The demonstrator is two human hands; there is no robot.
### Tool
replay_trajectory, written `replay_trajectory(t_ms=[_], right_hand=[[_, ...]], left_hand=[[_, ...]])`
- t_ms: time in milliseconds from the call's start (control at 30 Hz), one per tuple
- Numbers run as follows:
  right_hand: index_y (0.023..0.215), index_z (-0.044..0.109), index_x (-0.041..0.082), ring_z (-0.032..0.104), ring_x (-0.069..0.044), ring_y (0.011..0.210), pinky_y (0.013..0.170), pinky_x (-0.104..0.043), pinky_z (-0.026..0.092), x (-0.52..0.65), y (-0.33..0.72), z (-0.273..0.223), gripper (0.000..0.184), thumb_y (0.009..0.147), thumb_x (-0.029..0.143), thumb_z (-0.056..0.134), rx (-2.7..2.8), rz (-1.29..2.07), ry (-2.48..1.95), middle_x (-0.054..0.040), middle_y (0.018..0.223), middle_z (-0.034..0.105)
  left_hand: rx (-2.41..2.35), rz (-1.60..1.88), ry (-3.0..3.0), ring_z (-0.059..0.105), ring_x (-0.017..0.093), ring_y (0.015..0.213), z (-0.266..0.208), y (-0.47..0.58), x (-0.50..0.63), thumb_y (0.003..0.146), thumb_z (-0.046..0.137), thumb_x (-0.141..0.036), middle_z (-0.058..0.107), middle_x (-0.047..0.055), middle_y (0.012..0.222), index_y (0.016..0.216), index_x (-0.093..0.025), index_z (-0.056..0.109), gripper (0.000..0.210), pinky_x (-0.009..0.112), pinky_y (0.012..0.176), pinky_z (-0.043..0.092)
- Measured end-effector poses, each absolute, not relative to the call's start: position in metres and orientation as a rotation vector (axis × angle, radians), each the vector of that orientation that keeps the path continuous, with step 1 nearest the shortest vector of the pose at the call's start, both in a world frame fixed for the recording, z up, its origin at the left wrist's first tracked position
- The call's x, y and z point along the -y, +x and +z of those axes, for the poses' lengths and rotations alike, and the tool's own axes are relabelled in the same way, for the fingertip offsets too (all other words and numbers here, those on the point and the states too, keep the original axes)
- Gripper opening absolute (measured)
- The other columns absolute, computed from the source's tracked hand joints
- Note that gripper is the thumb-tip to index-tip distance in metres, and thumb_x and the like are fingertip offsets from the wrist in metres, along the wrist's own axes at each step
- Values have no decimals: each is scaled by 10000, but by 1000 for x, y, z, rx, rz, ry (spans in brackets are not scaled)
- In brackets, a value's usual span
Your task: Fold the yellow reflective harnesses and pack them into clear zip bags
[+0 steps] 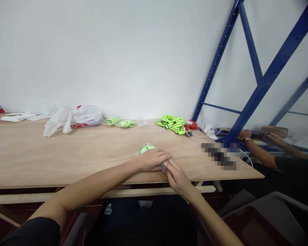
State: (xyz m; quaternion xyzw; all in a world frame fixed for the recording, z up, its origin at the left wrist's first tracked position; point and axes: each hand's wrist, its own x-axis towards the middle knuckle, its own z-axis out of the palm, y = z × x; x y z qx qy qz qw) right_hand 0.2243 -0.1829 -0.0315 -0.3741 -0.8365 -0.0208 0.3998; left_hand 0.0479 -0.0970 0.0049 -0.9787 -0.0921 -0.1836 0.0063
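Observation:
A clear zip bag [164, 166] with a folded neon-yellow reflective item [146, 148] inside lies near the table's front edge. My left hand [152, 160] rests across the bag, fingers together and curved over it, covering most of its middle. At the bag's red-edged end, my right hand [177, 176] pinches the plastic between thumb and fingers. The fingertips of both hands meet there, and the left thumb is hidden.
Along the wall lie a white plastic bag [88, 115], two packed yellow items [127, 123], clear plastic [143, 121] and loose yellow reflective straps [172, 123]. A white cable [195, 139] runs rightward. Blue shelving [251, 95] stands right, where another person's hands [245, 134] hold something.

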Motion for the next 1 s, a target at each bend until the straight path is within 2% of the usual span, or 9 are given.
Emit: replay_trajectory(t_ms=[133, 267, 333, 433, 567, 667, 800, 867, 1000], right_hand=[[1127, 639, 210, 638, -245, 1070, 926, -405, 558, 183, 230, -28, 292, 951, 114, 428, 2139, 37, -953, -120, 1095, 673], [1136, 673, 221, 697, -221, 908, 820, -349, 588, 178, 245, -28, 232, 956, 199, 530, 2041, -9, -942, -86, 976, 726], [1166, 669, 217, 709, -214, 858, 803, -341, 593, 176, 253, -29, 245, 949, 233, 557, 1973, -38, -975, -72, 917, 731], [1151, 668, 217, 715, -214, 846, 803, -344, 599, 173, 260, -32, 236, 934, 261, 586, 1920, -45, -1038, -66, 904, 734], [1122, 704, 236, 698, -252, 1041, 902, -394, 592, 170, 261, -35, 218, 926, 283, 620, 1998, -122, -978, -111, 1120, 721], [1214, 692, 241, 689, -270, 1099, 933, -411, 591, 169, 261, -37, 310, 912, 304, 655, 2093, -165, -948, -122, 1220, 701], [1249, 686, 257, 668, -292, 1155, 952, -430, 585, 171, 261, -35, 377, 877, 317, 707, 2174, -197, -977, -116, 1270, 690], [1209, 706, 260, 677, -285, 1129, 933, -427, 590, 172, 259, -33, 330, 883, 316, 700, 2200, -221, -968, -112, 1221, 712], [1038, 754, 253, 702, -248, 982, 863, -399, 592, 172, 251, -29, 171, 935, 260, 618, 2225, -364, -940, -100, 1053, 745]], left_hand=[[279, -571, -3122, 567, 288, 1230, 8, 48, 93, 934, 617, -392, 571, 166, 1394, 1417, -165, 457, 558, 382, 1046, 428], [355, -667, -3281, 548, 311, 1263, 23, 34, 77, 789, 752, -544, 553, 169, 1420, 1504, -184, 356, 893, 405, 1054, 424], [596, -854, -3303, 521, 293, 1307, 32, 19, 65, 856, 660, -578, 531, 154, 1451, 1515, -191, 343, 827, 401, 1082, 404], [940, -1077, -3207, 521, 254, 1314, 39, -5, 45, 1005, 404, -525, 557, 136, 1433, 1442, -157, 456, 573, 385, 1109, 379], [1129, -975, -3187, 572, 247, 1248, 37, -22, 31, 1017, 354, -507, 635, 122, 1341, 1274, -133, 615, 524, 369, 1090, 398], [1028, -807, -3283, 551, 252, 1278, 35, -16, 36, 957, 483, -568, 617, 104, 1375, 1304, -171, 607, 542, 365, 1111, 375], [602, -553, -3376, 506, 319, 1323, 26, 9, 54, 688, 793, -629, 548, 137, 1447, 1414, -212, 517, 881, 418, 1129, 348], [423, -468, -3354, 488, 347, 1338, 19, 21, 64, 610, 844, -630, 522, 174, 1462, 1441, -195, 483, 1005, 450, 1137, 334], [399, -436, -3292, 450, 366, 1373, 8, 32, 72, 621, 832, -640, 474, 229, 1486, 1455, -137, 461, 1043, 466, 1149, 326]])
